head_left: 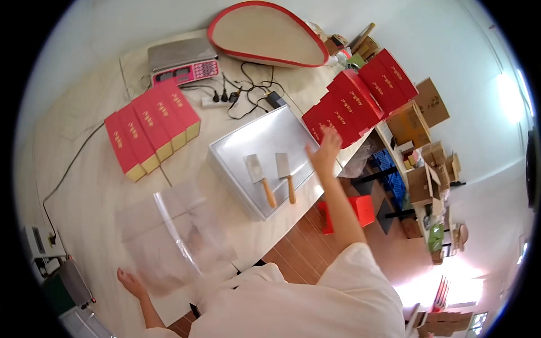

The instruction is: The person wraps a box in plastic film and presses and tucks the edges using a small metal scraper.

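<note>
Boxes in red stand rowed at upper right, likely for easy reach; my right hand, fingers spread, is beside them, contact unclear. My left hand, fingers parted, is near clear plastic, lower left.

Pink-fronted scale beside red-rimmed tray; power strip with plugs; red stool on floor

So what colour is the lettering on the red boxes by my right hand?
Gold; the lettering on those boxes shows best in the head view.
</note>
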Demonstrator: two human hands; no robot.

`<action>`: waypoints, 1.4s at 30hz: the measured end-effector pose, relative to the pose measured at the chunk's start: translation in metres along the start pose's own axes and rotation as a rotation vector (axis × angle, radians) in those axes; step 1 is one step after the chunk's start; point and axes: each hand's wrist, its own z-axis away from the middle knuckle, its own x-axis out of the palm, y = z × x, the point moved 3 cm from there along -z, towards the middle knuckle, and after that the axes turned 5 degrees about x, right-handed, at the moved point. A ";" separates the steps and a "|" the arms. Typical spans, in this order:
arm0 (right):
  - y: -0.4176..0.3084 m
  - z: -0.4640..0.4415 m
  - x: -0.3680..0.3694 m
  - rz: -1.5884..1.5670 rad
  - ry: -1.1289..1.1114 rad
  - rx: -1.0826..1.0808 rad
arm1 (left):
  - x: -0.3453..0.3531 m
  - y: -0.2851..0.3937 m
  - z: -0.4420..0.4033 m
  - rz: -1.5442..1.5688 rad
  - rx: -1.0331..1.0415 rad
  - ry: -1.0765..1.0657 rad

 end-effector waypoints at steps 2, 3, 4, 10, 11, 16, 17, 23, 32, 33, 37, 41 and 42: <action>0.084 -0.050 0.004 0.063 0.061 0.073 | -0.002 0.019 0.014 -0.151 -0.061 0.043; 0.123 -0.072 0.011 0.075 0.046 0.141 | 0.000 0.027 0.014 -0.156 -0.074 0.093; 0.164 -0.094 0.012 0.144 0.035 0.164 | 0.000 0.038 0.030 -0.164 -0.107 0.121; 0.300 -0.199 0.035 0.193 -0.285 0.273 | 0.020 0.119 0.081 -0.145 -0.124 0.190; 0.318 -0.212 0.051 0.214 -0.314 0.243 | 0.020 0.141 0.088 -0.094 -0.142 0.213; 0.366 -0.273 0.111 -0.045 -0.719 0.265 | 0.016 0.216 0.104 -0.175 -0.095 0.236; 0.371 -0.281 0.119 -0.063 -0.788 0.289 | 0.017 0.229 0.106 -0.193 -0.074 0.232; 0.361 -0.280 0.113 0.008 -0.810 0.348 | 0.033 0.280 0.112 -0.203 -0.024 0.187; 0.168 -0.199 -0.005 -0.155 -0.266 -0.213 | 0.092 0.369 0.106 0.091 0.021 -0.047; 0.128 -0.180 -0.030 -0.269 -0.249 -0.274 | 0.101 0.378 0.103 0.222 -0.020 -0.106; 0.012 -0.099 -0.076 -0.642 -0.422 -0.655 | 0.140 0.462 0.095 0.962 -0.500 -0.620; -0.063 0.010 -0.095 -0.879 -0.296 -1.149 | 0.094 0.562 0.114 0.975 0.170 -0.646; -0.078 0.040 -0.097 -0.837 -0.188 -1.280 | 0.084 0.563 0.120 0.963 0.248 -0.641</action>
